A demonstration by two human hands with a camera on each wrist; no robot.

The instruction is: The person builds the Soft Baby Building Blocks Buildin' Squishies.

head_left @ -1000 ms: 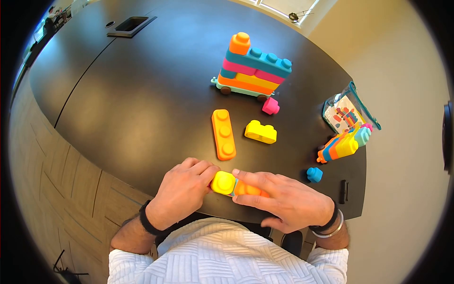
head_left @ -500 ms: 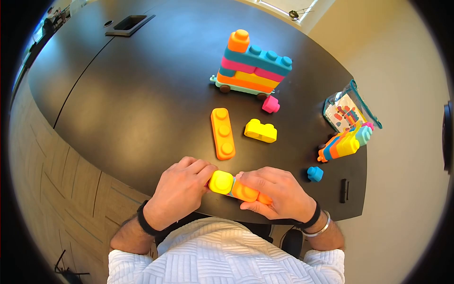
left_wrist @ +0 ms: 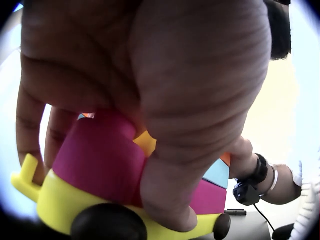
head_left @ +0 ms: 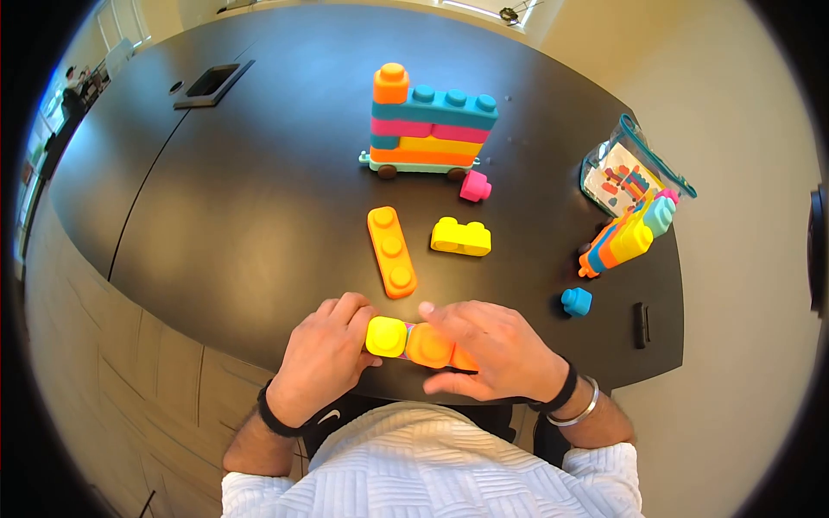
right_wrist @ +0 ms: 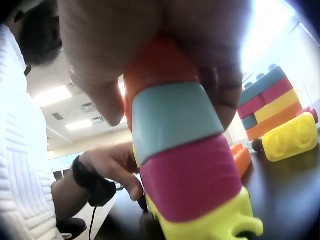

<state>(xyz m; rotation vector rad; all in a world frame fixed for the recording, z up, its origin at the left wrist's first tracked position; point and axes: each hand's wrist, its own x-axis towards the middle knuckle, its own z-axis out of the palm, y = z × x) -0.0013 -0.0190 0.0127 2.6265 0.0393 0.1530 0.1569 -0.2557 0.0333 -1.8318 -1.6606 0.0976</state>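
A block car with a yellow wheeled base [left_wrist: 65, 200] lies between both hands near the table's front edge. It carries magenta blocks [right_wrist: 192, 177], a light blue block [right_wrist: 175, 115], orange blocks [head_left: 430, 345] and a yellow block [head_left: 386, 337] on top. My left hand [head_left: 321, 350] grips the car's left end, thumb across the magenta block and base in the left wrist view. Over the orange blocks at the right end is my right hand [head_left: 501, 345], its thumb on the near side and fingers on the far side. Its palm hides part of the orange.
Beyond the hands lie an orange three-stud block [head_left: 391, 252], a yellow block [head_left: 461, 237] and a pink block [head_left: 475, 186]. A tall wheeled block stack [head_left: 432, 129] stands behind. To the right are another block car [head_left: 617, 246], a clear pouch [head_left: 609, 177] and a blue block [head_left: 576, 301].
My right hand first drew its fingers in around the orange blocks, then spread them somewhat. The head view has shifted, and the held car appears slightly farther left.
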